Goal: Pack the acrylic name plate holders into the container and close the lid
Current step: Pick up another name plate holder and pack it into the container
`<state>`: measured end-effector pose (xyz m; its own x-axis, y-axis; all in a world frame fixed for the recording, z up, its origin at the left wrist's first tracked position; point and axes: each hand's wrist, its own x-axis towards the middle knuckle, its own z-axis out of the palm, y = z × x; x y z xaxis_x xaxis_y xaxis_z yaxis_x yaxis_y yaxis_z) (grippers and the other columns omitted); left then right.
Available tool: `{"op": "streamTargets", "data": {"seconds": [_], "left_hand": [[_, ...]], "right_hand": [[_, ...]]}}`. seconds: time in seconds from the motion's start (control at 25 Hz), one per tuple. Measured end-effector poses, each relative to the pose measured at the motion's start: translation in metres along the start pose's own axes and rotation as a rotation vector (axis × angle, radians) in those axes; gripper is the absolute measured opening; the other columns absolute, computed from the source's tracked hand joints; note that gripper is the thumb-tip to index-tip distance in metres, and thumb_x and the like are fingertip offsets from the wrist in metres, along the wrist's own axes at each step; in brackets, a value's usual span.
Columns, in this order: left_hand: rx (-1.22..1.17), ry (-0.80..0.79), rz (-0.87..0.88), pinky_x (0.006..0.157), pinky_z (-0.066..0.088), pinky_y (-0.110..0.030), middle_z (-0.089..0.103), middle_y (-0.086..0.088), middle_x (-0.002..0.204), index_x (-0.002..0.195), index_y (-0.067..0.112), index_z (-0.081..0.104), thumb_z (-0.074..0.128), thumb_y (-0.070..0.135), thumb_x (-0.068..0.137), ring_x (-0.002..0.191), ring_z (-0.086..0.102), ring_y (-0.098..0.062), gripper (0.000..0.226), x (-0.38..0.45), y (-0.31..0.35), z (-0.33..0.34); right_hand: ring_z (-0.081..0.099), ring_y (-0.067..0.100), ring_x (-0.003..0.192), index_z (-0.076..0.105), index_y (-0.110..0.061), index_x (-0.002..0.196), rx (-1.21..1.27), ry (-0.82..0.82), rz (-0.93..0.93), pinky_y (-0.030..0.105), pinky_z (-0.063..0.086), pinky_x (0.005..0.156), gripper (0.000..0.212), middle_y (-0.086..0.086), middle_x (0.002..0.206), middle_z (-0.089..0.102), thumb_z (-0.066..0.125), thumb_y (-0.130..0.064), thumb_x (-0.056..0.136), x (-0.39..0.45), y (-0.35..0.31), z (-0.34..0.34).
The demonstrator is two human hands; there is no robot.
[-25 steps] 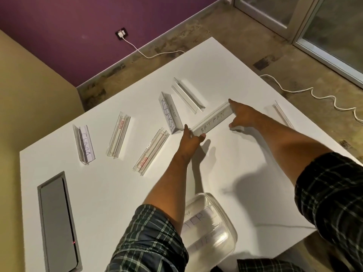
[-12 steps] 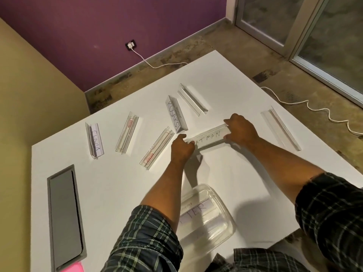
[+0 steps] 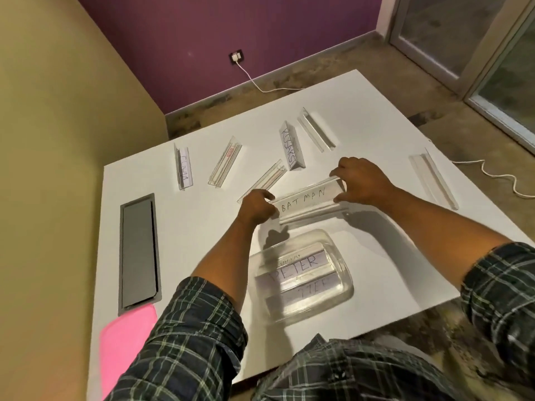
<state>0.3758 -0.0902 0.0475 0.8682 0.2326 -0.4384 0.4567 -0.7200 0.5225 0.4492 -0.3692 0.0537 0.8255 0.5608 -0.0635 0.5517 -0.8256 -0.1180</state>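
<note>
A tabletop (image 3: 185, 256) carries a container (image 3: 301, 276) at its near edge, with name plate holders inside. Just behind it, two hands hold the BATMAN holder (image 3: 307, 202) by its ends. Six more holders lie farther back; a lid (image 3: 127, 337) lies near left

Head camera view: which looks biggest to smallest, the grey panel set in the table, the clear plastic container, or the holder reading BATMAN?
1. Grey rectangular panel, longest.
2. Clear plastic container, though nearness to the camera may inflate it.
3. Acrylic BATMAN holder, smallest.
</note>
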Motion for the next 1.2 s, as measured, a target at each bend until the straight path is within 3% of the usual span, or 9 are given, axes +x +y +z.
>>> {"op": "streamTargets", "data": {"seconds": [0.08, 0.24, 0.44, 0.56, 0.64, 0.72, 0.88, 1.08, 1.2], "left_hand": [[0.008, -0.031, 0.009, 0.066, 0.045, -0.023, 0.07, -0.008, 0.099, 0.113, 0.011, 0.071, 0.085, 0.01, 0.065, 0.078, 0.061, -0.02, 0.05, -0.019, -0.018, -0.017], [-0.071, -0.162, 0.007, 0.057, 0.044, -0.024, 0.07, -0.007, 0.072, 0.102, 0.001, 0.073, 0.091, 0.011, 0.065, 0.06, 0.065, -0.015, 0.042, -0.045, -0.048, -0.048], [-0.021, -0.347, 0.003, 0.057, 0.047, -0.019, 0.079, -0.006, 0.081, 0.081, 0.003, 0.078, 0.094, 0.027, 0.062, 0.073, 0.076, -0.014, 0.034, -0.079, -0.074, -0.066], [0.084, -0.405, -0.046, 0.059, 0.049, -0.023, 0.079, -0.007, 0.082, 0.081, 0.004, 0.077, 0.086, 0.017, 0.072, 0.077, 0.077, -0.019, 0.018, -0.09, -0.08, -0.05], [0.169, -0.405, -0.048, 0.067, 0.056, -0.031, 0.078, -0.011, 0.082, 0.091, -0.002, 0.075, 0.082, 0.009, 0.075, 0.071, 0.076, -0.019, 0.02, -0.095, -0.083, -0.032], [0.377, -0.397, 0.009, 0.072, 0.058, -0.029, 0.075, -0.007, 0.079, 0.098, 0.002, 0.074, 0.083, 0.019, 0.076, 0.066, 0.071, -0.014, 0.029, -0.099, -0.081, -0.012], [0.738, -0.256, 0.13, 0.079, 0.053, -0.034, 0.067, -0.005, 0.11, 0.114, 0.013, 0.067, 0.074, 0.034, 0.084, 0.1, 0.066, -0.025, 0.037, -0.108, -0.082, 0.018], [0.948, -0.125, 0.26, 0.071, 0.049, -0.033, 0.067, -0.012, 0.108, 0.105, 0.009, 0.065, 0.062, 0.011, 0.086, 0.094, 0.068, -0.032, 0.019, -0.116, -0.087, 0.038], [1.046, -0.101, 0.307, 0.066, 0.042, -0.031, 0.069, -0.012, 0.104, 0.103, 0.008, 0.066, 0.06, 0.003, 0.084, 0.092, 0.069, -0.034, 0.02, -0.118, -0.087, 0.046]], "right_hand": [[0.061, 0.028, 0.093, 0.072, -0.017, 0.115, -0.028, 0.048, -0.118, 0.034, 0.042, 0.077, 0.066, 0.004, 0.101, 0.063, 0.088, -0.053, 0.061, -0.009, -0.018, -0.008], [0.059, 0.023, 0.076, 0.073, -0.017, 0.095, -0.016, 0.1, -0.356, 0.031, 0.04, 0.067, 0.056, -0.001, 0.086, 0.062, 0.084, -0.061, 0.061, -0.029, -0.038, -0.008], [0.059, 0.02, 0.076, 0.072, -0.015, 0.095, 0.075, 0.07, -0.476, 0.032, 0.046, 0.065, 0.057, -0.003, 0.086, 0.062, 0.082, -0.062, 0.065, -0.052, -0.066, 0.002], [0.061, 0.022, 0.079, 0.072, -0.014, 0.099, 0.07, 0.002, -0.475, 0.035, 0.049, 0.066, 0.056, -0.001, 0.09, 0.062, 0.084, -0.057, 0.065, -0.064, -0.077, 0.011], [0.062, 0.022, 0.08, 0.072, -0.014, 0.101, 0.04, -0.044, -0.459, 0.035, 0.048, 0.067, 0.058, -0.001, 0.091, 0.063, 0.084, -0.057, 0.065, -0.071, -0.084, 0.018], [0.062, 0.023, 0.08, 0.072, -0.014, 0.103, 0.003, -0.058, -0.418, 0.033, 0.046, 0.067, 0.059, -0.001, 0.093, 0.063, 0.084, -0.057, 0.064, -0.078, -0.087, 0.028], [0.062, 0.024, 0.072, 0.073, -0.014, 0.093, -0.094, -0.056, -0.382, 0.03, 0.039, 0.06, 0.055, 0.0, 0.087, 0.062, 0.087, -0.055, 0.058, -0.084, -0.089, 0.041], [0.062, 0.028, 0.073, 0.069, -0.011, 0.083, -0.259, -0.138, -0.383, 0.032, 0.036, 0.059, 0.044, 0.003, 0.086, 0.063, 0.085, -0.047, 0.062, -0.086, -0.101, 0.056], [0.061, 0.028, 0.074, 0.067, -0.011, 0.076, -0.397, -0.148, -0.382, 0.033, 0.039, 0.063, 0.018, 0.004, 0.08, 0.064, 0.072, -0.029, 0.073, -0.082, -0.114, 0.06]]}}
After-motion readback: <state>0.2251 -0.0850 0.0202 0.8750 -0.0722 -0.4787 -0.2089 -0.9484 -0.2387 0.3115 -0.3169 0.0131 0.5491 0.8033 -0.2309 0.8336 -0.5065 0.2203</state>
